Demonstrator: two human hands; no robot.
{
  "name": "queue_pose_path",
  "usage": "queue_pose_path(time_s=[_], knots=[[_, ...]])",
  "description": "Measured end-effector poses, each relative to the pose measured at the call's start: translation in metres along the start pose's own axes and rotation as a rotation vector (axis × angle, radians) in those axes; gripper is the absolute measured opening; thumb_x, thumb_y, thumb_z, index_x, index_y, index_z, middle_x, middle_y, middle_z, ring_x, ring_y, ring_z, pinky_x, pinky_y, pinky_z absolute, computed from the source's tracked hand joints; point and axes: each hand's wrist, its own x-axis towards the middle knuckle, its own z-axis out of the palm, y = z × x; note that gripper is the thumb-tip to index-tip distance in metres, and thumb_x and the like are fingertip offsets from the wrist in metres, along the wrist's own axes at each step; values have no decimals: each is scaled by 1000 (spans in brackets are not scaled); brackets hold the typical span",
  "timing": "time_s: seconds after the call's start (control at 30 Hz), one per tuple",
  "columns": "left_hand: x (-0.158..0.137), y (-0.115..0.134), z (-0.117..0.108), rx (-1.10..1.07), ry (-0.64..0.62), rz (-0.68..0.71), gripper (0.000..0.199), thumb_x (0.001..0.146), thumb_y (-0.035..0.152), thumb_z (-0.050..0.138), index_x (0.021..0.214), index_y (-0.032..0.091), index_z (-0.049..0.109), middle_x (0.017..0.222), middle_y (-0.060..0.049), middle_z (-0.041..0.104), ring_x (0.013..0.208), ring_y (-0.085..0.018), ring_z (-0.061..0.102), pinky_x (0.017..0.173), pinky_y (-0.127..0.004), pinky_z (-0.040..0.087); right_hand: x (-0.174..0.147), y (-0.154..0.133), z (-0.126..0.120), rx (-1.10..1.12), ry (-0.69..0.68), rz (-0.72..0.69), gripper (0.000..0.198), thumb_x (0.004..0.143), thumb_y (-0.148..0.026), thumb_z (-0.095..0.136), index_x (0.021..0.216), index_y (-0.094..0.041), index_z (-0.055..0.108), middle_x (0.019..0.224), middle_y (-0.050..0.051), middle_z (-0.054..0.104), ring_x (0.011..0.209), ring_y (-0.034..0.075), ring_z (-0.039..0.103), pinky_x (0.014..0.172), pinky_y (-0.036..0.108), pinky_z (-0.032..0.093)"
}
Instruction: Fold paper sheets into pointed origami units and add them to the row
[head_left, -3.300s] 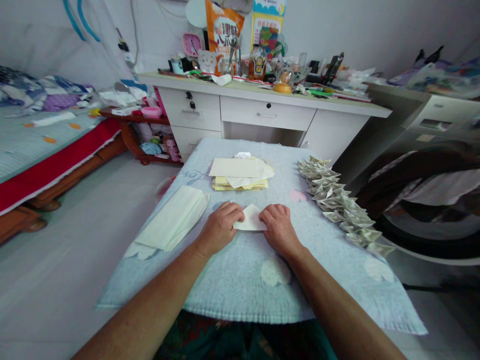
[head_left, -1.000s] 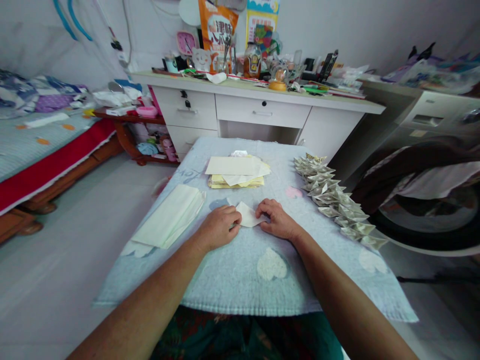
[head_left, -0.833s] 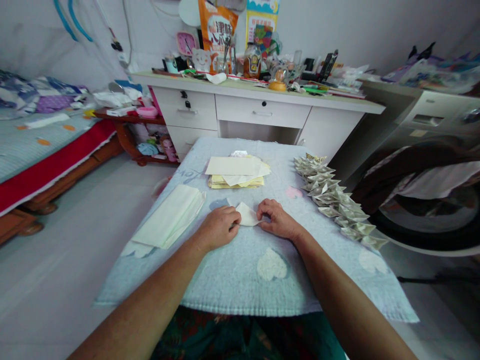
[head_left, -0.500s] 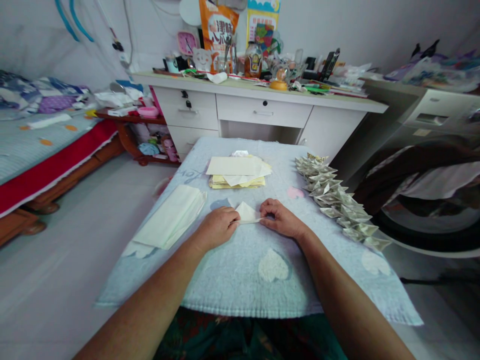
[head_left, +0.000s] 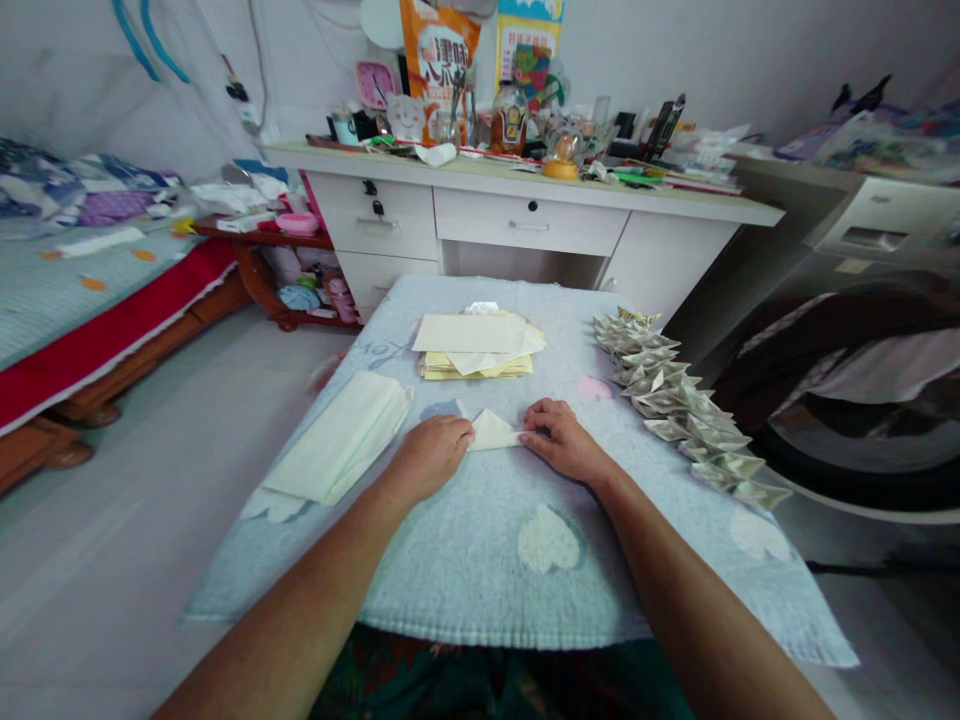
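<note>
Between the two hands, a folded paper [head_left: 495, 431] is held low at the cloth: pale cream, matte, triangular peak on top, straight folded band along the near edge. Its left end is pinched by the left hand [head_left: 437, 448], fingers bunched, knuckles up. Its right end is gripped by the right hand [head_left: 561, 440], thumb against curled fingers. Under both hands, a pale blue cloth [head_left: 450, 570] is spread, fuzzy in texture, ribbed along the near edge, printed with a white heart shape. Left of the left hand, white sheets [head_left: 337, 435] are laid in a long slanted pile, thin, smooth, edges slightly fanned. Beyond the hands, a paper stack [head_left: 476, 345] is set, yellowish layers below, off-white rectangle on top, pointed corners jutting out. Right of the right hand, folded pieces [head_left: 667, 400] are lined up in a slanting row, greyish, sharp-tipped, closely packed. Farther beyond the hands, a white desk [head_left: 525, 205] is placed, topped by an orange bag [head_left: 439, 70] and glass jar [head_left: 510, 118].
</note>
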Motion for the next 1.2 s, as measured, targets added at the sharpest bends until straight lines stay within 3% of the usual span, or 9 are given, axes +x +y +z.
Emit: queue_pose_path(time_s=[0.43,0.83,1.2], knots=[[-2,2,-4,-91,-8,-84,18,89,29,50,83,18,62,86,-5,66,84,-19,60,73,-29,41,4,-5,8,-76,51,132,9,83,-24,64,79,-18,67,91,5,61,90,19,49,84,33,34],[0,-5,4,94,56,-138,23,90,35,49,78,18,60,83,-6,64,85,-21,60,74,-30,40,7,-7,13,-172,81,246,17,83,-31,63,73,-17,65,93,5,60,90,20,48,81,32,31],[-1,-12,0,-20,69,-157,16,83,30,57,72,19,58,77,-3,60,80,-18,57,71,-28,38,8,-11,11,-171,107,290,18,79,-31,68,67,-17,65,92,5,60,91,20,48,79,32,31]])
